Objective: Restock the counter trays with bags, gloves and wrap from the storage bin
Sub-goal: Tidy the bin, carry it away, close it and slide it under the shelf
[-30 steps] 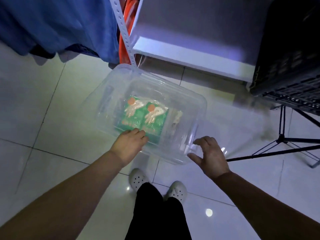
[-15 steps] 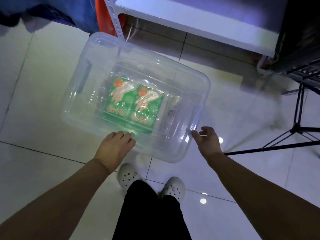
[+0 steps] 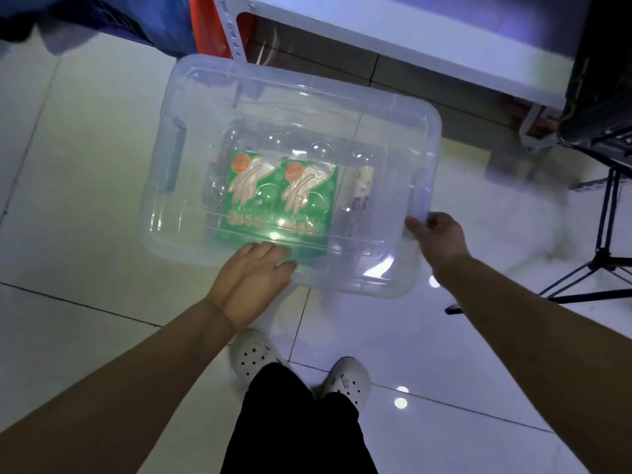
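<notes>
A clear plastic storage bin with its lid on sits on the tiled floor in front of my feet. Through the lid I see two green glove packs side by side and a pale roll or packet to their right. My left hand lies flat on the bin's near edge, fingers together. My right hand grips the bin's near right corner at the lid rim.
A white metal shelf stands just behind the bin, with orange and blue items at its left. A black crate and a black tripod stand at the right. White tiled floor surrounds the bin.
The bin has come nearer and more square under me. My right hand moved from open above the corner to gripping the lid rim. My left hand stays on the near edge.
</notes>
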### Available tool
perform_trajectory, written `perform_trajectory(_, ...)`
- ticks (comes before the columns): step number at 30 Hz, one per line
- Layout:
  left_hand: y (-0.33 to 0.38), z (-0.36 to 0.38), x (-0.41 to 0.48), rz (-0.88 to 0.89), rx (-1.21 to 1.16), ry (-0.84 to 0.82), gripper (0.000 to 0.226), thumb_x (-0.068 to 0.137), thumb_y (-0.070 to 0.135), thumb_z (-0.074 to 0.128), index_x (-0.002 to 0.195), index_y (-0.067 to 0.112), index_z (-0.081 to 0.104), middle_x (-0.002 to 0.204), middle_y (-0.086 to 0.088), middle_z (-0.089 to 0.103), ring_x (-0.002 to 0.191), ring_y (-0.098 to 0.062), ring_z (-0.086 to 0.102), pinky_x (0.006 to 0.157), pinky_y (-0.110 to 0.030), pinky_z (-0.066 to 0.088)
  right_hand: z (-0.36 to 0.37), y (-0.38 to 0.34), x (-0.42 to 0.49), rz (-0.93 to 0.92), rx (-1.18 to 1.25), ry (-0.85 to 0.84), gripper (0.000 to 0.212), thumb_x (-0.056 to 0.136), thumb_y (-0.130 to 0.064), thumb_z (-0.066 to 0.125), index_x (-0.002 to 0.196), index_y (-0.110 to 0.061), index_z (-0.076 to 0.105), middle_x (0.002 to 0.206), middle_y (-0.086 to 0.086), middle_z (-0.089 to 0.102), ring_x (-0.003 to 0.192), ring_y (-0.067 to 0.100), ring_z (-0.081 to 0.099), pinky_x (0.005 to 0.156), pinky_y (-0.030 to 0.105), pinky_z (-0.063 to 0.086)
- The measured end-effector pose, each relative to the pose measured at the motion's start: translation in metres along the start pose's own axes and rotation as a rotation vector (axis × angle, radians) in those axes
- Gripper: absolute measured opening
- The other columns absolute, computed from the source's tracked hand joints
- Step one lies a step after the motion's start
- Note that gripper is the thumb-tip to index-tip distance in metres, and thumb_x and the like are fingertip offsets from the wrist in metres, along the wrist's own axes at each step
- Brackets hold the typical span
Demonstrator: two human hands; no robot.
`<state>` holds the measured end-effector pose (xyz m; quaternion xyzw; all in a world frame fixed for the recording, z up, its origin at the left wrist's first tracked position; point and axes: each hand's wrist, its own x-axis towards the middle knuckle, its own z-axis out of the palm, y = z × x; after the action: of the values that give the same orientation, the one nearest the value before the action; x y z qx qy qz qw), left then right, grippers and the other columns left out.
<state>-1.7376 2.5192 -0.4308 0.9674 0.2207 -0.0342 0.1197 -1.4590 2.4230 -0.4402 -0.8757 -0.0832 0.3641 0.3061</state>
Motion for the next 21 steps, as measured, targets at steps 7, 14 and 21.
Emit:
perform_trajectory(7,-0.006,0.003,0.031,-0.212,-0.015,-0.118,0.028,0.086,0.019,0.061,0.112,0.008,0.060,0.143,-0.013,0.044,0.136,-0.032,0.034,0.108,-0.057,0.024,-0.016,-0.012,0.032,-0.052,-0.139,-0.053,0.032,0.088,-0.026,0.061,0.109,-0.002,0.062,0.099,0.012,0.061,0.082,0.024,0.055,0.071,0.027,0.040)
perform_trajectory(14,-0.009,0.007,0.030,-0.218,-0.002,-0.177,0.055,0.091,0.027,0.053,0.141,0.017,0.035,0.149,-0.003,0.036,0.138,-0.024,0.030,0.111,-0.052,0.022,-0.019,0.004,0.032,0.196,0.221,-0.113,0.067,0.078,-0.032,0.073,0.132,-0.013,0.039,0.115,0.008,0.055,0.100,0.024,0.057,0.093,0.035,0.045)
perform_trajectory(21,-0.008,0.009,0.030,-0.214,-0.009,-0.139,0.053,0.085,0.023,0.063,0.135,0.015,0.046,0.142,-0.007,0.047,0.132,-0.029,0.040,0.107,-0.054,0.028,-0.011,0.015,0.035,0.289,0.380,-0.215,0.043,0.081,-0.034,0.068,0.112,-0.006,0.060,0.106,0.013,0.066,0.092,0.028,0.063,0.086,0.037,0.050)
